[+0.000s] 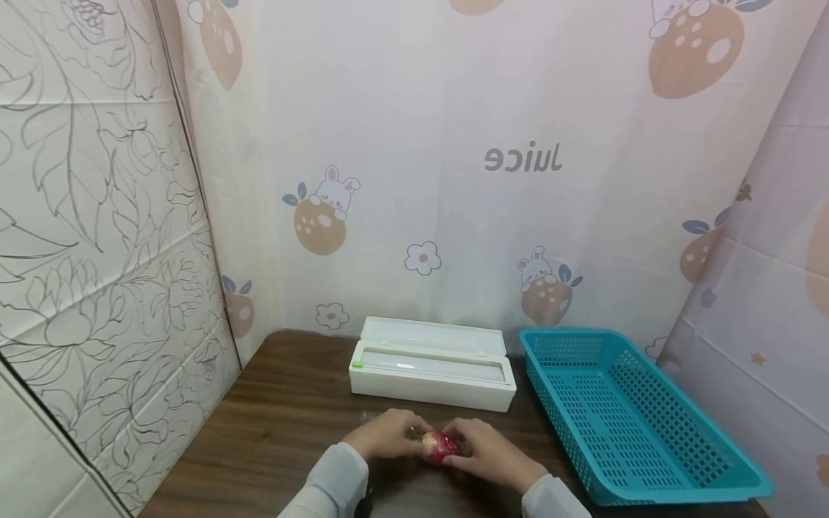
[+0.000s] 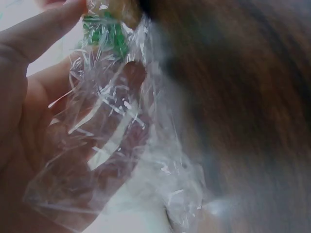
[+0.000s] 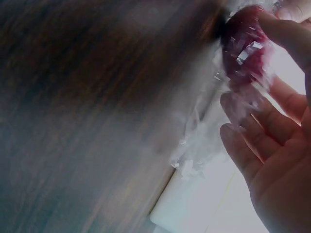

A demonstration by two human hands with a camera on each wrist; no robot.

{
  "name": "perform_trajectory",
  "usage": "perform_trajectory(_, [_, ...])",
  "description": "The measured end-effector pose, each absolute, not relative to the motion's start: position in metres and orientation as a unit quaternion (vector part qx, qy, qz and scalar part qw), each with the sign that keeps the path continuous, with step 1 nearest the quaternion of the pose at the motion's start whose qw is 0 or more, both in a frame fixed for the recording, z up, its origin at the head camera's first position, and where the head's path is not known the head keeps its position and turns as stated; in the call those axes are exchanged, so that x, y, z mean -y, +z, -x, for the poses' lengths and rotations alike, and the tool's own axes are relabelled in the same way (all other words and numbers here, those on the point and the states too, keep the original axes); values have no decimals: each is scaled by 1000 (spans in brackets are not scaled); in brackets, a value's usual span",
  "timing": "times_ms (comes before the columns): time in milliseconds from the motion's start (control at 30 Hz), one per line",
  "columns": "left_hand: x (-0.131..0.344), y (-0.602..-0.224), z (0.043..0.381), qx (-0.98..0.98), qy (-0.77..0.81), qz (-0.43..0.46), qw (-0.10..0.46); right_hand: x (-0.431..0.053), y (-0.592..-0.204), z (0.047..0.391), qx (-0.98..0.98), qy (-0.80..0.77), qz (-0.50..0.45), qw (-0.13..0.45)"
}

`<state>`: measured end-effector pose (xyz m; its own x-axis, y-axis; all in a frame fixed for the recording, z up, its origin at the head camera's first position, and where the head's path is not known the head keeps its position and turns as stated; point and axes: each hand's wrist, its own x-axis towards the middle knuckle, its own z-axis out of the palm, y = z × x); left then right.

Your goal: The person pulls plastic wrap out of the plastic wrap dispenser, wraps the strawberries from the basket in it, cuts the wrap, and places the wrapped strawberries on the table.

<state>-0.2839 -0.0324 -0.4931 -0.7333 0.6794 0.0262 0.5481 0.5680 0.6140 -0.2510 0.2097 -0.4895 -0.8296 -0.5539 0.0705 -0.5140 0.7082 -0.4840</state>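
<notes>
Between both hands, just above the dark wooden table, is a small red fruit (image 1: 439, 447) with a paler, yellowish end. Clear cling film (image 2: 170, 182) wraps it and trails loosely from both ends. Green leafy bits (image 2: 104, 34) show through the film at its left end. My left hand (image 1: 388, 434) holds that end, with crumpled film lying over the fingers. At the opposite end, my right hand (image 1: 487, 452) grips the red fruit (image 3: 245, 51) with the thumb on top and fingers beneath. Some fingertips are blurred by the film.
Behind the hands stands a white cling film dispenser (image 1: 427, 389), its lid (image 1: 432, 335) raised and a green slider (image 1: 358, 364) at its left end. A turquoise plastic basket (image 1: 586, 471) occupies the table's right side. Printed curtains hang around the wooden table (image 1: 259, 424).
</notes>
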Motion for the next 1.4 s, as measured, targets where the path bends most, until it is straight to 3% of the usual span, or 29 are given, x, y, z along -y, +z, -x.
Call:
perform_trajectory(200, [36, -493, 285, -874, 299, -353, 148, -209, -493, 250, -926, -217, 309, 9])
perform_trajectory(500, [31, -499, 287, -896, 266, -343, 95, -212, -495, 259, -928, -215, 304, 23])
perform_trajectory(667, [31, -498, 288, -901, 259, -337, 86, -214, -493, 263, -925, -220, 305, 53])
perform_trajectory(1400, [34, -507, 293, -904, 287, -317, 9, -215, -498, 271, -911, -306, 263, 83])
